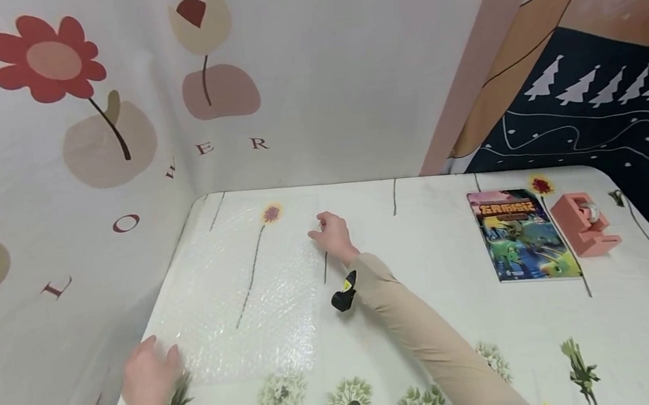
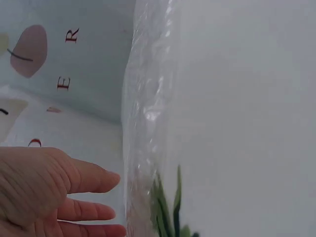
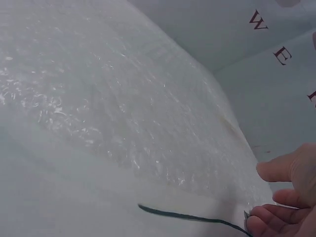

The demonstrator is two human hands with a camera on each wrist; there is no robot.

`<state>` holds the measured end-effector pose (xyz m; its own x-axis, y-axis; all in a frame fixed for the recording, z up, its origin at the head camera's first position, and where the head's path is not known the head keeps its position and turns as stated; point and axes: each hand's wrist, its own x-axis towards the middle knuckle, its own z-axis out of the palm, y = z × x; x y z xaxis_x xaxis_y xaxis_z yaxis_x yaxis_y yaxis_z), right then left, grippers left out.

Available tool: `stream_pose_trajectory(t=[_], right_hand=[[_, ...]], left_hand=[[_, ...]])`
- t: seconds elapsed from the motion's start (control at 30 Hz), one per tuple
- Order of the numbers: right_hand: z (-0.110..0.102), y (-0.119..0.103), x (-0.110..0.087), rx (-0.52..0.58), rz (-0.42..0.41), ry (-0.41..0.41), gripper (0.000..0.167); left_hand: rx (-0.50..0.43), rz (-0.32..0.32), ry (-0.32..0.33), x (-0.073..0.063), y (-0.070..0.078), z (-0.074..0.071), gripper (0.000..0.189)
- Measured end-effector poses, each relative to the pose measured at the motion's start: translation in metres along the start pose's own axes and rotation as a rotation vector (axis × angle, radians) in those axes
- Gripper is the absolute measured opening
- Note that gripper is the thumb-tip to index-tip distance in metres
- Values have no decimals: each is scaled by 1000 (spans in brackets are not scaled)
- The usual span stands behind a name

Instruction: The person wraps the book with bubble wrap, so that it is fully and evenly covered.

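Observation:
A clear sheet of bubble wrap [image 1: 217, 304] lies flat on the left part of the white flower-print table [image 1: 400, 254]. By its near left corner is my left hand [image 1: 149, 376], thumb and fingers apart. In the left wrist view, that hand [image 2: 59, 192] is just beside the sheet's edge [image 2: 148, 113] and grips nothing. My right hand [image 1: 335, 237] is by the far right edge of the sheet. The right wrist view shows its fingers [image 3: 279, 217] loosely bent and the thumb apart from them, with nothing visible between; whether they touch the sheet I cannot tell.
On the right of the table lies a colourful book [image 1: 524, 235]. Next to it stands a pink block-shaped holder [image 1: 585, 226] with a small whitish object in it. Printed cloth walls [image 1: 338, 97] rise at the table's back and left edges.

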<state>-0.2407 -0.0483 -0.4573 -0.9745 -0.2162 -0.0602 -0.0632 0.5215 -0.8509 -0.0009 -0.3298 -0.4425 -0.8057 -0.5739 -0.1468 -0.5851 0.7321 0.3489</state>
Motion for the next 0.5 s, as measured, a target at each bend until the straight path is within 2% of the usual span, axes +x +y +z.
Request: stream_pose_trajectory(t=[0.1, 0.27, 0.5], right_hand=[[4, -2, 4, -32, 30, 18, 47], [9, -6, 6, -76, 61, 33, 49], [16, -11, 8, -137, 89, 66, 48]], left_hand=[[-17, -37, -24, 2, -4, -4, 55], [-19, -79, -10, 7, -9, -5, 54], [-30, -78, 5, 11, -15, -5, 58]])
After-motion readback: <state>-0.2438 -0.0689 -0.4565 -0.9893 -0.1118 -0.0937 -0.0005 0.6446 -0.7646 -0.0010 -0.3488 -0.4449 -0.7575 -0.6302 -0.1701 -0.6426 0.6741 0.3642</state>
